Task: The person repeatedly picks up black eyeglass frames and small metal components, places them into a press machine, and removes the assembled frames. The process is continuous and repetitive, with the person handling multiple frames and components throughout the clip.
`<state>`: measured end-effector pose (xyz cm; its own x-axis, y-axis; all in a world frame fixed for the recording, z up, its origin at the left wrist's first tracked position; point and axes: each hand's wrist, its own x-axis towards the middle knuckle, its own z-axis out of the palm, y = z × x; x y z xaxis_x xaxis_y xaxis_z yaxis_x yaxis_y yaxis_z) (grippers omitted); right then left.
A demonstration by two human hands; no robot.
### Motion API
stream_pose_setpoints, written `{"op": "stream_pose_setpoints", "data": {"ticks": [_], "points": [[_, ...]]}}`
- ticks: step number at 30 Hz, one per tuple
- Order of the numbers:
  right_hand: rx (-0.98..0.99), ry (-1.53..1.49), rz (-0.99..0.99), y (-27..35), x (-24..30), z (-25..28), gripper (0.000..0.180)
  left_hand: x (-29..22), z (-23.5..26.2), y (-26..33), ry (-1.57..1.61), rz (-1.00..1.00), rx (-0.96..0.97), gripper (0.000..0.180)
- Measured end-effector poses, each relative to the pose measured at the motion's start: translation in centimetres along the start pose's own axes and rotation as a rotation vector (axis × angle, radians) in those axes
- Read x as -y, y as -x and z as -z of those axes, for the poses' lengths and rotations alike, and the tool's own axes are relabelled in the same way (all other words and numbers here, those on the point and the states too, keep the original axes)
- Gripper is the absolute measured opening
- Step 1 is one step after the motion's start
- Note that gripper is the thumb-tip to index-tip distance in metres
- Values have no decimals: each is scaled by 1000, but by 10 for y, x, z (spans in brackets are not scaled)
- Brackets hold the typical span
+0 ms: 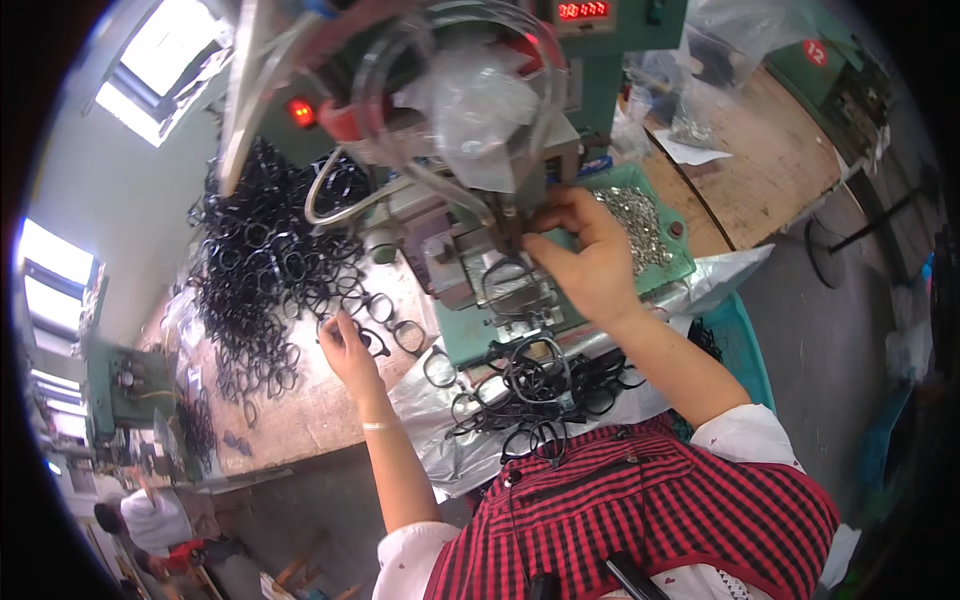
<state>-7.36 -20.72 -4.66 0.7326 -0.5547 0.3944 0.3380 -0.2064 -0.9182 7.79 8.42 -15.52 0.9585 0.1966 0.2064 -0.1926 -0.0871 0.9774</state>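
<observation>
My left hand (347,352) is closed on a black eyeglass frame (379,346), over the table just beside the pile. That pile of black eyeglass frames (262,270) spreads across the left part of the table. My right hand (592,265) reaches to the work point of a green bench machine (591,80). Its thumb and fingers are closed beside the machine's head; what they grip is too small to make out. Another dark eyeglass frame (508,282) sits in the metal fixture (528,318) just below those fingertips. More eyeglass frames (545,378) lie heaped on the silver sheet near my apron.
A green tray (684,262) of small metal parts (636,222) stands right of the machine. A clear plastic bag (470,105) and tubing hang over the fixture. Another green machine (130,385) stands at the left, and a person (155,520) sits at lower left. A turquoise bin (745,345) is at my right.
</observation>
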Motion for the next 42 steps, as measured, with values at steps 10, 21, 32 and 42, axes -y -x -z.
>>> {"op": "stream_pose_setpoints", "data": {"ticks": [10,21,32,42], "points": [[37,-382,-146,0,15,-11,54,-208,-65,55,351,-825,379,18],[2,861,242,2,-19,73,23,-205,-77,112,388,588,1340,26],[-48,1035,301,8,-69,90,17,-178,-94,117,509,832,1119,22],[136,760,226,-14,-123,141,24,-131,-30,96,-18,-290,598,16]]}}
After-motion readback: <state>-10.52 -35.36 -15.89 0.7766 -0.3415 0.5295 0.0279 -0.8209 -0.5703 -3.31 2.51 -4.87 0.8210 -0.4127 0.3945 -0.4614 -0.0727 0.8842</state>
